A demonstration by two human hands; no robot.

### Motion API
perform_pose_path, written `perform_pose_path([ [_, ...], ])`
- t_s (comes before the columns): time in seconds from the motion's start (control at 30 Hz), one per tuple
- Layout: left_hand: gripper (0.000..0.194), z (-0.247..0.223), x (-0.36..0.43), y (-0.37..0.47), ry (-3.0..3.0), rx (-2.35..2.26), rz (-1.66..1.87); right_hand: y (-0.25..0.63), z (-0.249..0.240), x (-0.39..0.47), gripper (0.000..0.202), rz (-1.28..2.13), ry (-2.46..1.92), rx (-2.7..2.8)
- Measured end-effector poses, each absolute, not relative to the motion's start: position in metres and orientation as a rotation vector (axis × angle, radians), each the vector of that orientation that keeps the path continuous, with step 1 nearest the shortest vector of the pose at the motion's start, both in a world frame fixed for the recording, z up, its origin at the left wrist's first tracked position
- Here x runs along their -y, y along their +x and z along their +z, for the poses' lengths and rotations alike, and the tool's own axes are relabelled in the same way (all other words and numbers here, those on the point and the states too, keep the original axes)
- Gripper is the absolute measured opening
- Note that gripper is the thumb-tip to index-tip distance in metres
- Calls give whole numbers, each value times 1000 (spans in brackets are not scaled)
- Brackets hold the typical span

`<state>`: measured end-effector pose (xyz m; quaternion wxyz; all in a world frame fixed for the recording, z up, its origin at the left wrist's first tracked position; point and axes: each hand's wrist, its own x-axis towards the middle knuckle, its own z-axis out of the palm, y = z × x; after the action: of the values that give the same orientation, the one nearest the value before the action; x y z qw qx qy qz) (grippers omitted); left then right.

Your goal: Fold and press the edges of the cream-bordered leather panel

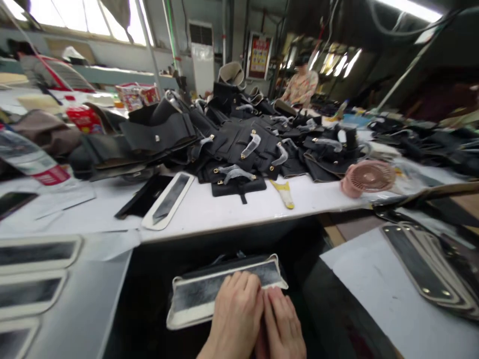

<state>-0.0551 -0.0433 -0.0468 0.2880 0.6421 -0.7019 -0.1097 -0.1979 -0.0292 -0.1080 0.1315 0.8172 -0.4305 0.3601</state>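
Note:
In front of me is a long white-edged panel (202, 289) with a dark, smudged middle, tilted slightly, its right end higher. Black material (239, 258) shows along its far edge. My left hand (235, 309) lies over the panel's near edge right of its middle, fingers curled and pressed together. Close against it, my right hand (282, 319) grips the same near edge with bent fingers. Both thumbs are mostly hidden. Below the panel is a dark recess between the work surfaces.
Black bags (239, 149) with wrapped handles are heaped on the white table (202, 209). A pink fan (368, 177) and a plastic bottle (37, 159) stand there. Similar panels lie left (33, 286); studded ones (422, 264) are stacked right. A person (301, 87) is farther back.

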Motion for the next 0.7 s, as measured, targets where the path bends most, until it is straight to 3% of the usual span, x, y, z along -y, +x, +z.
perform_pose_path([
  [0.1,18,-39,34,-51,1700,1895,-400,-198,-113,26,67,1067,2479,1157],
  [0.3,14,-46,8,-32,1680,1783,-332,-196,-118,23,67,984,2471,1176],
  [0.7,19,-51,-4,-20,1755,1557,-190,-161,-113,17,55,1158,2532,983],
])
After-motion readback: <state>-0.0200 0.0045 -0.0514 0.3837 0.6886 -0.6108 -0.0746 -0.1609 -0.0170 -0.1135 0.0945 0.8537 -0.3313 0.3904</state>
